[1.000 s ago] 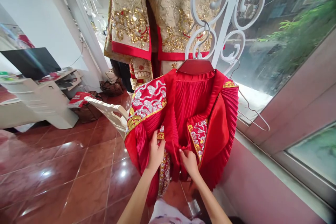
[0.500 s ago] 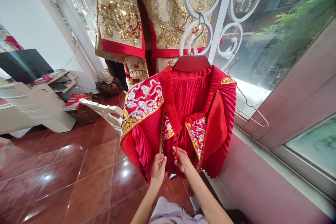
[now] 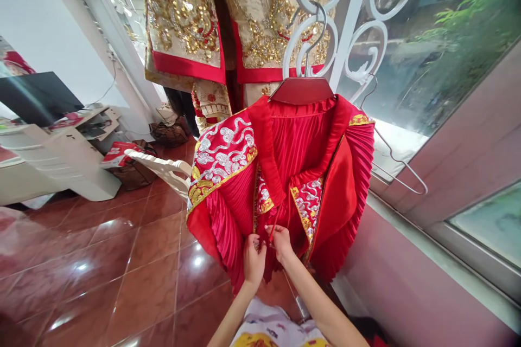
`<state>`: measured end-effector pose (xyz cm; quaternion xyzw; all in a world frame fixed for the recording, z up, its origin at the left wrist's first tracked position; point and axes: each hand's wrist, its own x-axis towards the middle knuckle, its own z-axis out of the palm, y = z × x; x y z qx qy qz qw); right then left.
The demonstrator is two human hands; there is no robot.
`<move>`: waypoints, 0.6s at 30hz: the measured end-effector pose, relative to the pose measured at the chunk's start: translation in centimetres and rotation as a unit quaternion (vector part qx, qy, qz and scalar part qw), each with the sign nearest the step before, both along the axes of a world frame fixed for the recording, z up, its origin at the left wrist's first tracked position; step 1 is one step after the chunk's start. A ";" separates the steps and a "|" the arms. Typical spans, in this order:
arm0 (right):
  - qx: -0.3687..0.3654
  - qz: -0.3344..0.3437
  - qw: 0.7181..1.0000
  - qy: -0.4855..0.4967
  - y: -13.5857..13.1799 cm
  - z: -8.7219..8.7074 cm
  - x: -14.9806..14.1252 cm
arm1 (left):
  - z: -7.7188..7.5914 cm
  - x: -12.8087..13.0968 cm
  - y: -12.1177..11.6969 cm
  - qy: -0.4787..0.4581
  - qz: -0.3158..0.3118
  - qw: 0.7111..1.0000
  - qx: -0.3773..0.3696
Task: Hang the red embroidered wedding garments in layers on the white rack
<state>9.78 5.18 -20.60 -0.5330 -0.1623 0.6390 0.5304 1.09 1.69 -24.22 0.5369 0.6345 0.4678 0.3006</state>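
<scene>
A red pleated jacket (image 3: pixel 234 192) with silver and gold embroidered panels hangs in front of me on a dark red hanger (image 3: pixel 303 91). Its front is open below the collar. My left hand (image 3: pixel 254 260) is closed at the gold-trimmed front edge, its fingertips pinching the red cloth. Just to its right, my right hand (image 3: pixel 281 241) is closed in a pinch on a thin red cord (image 3: pixel 272 232) that hangs from the collar front. The two hands are close together, and part of the cord is hidden by the fingers.
The hanger hooks on a white scroll metal stand (image 3: pixel 342 27). Behind hang cream garments (image 3: pixel 183 16) with gold sequins. A bare wire hanger (image 3: pixel 401 165) is at the right by the window. At the left stand a white chair (image 3: pixel 160 165) and a white desk (image 3: pixel 69 160).
My hands have come closer together, the left moving slightly right, while both stay at the jacket's front. The view has shifted a little.
</scene>
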 end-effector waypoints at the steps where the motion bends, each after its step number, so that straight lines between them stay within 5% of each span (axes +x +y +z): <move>1: 0.010 0.001 1.000 -0.004 -0.1 -0.1 0.0 | 0.3 0.0 0.0 0.041 0.016 0.999 0.025; 7: 0.038 0.045 0.998 0.002 -1.5 -0.4 0.7 | 0.5 0.8 0.7 0.173 -0.039 0.984 0.021; 18: -0.082 0.253 0.954 0.139 -1.7 0.3 4.8 | -0.9 1.9 0.3 0.141 -0.147 0.978 -0.046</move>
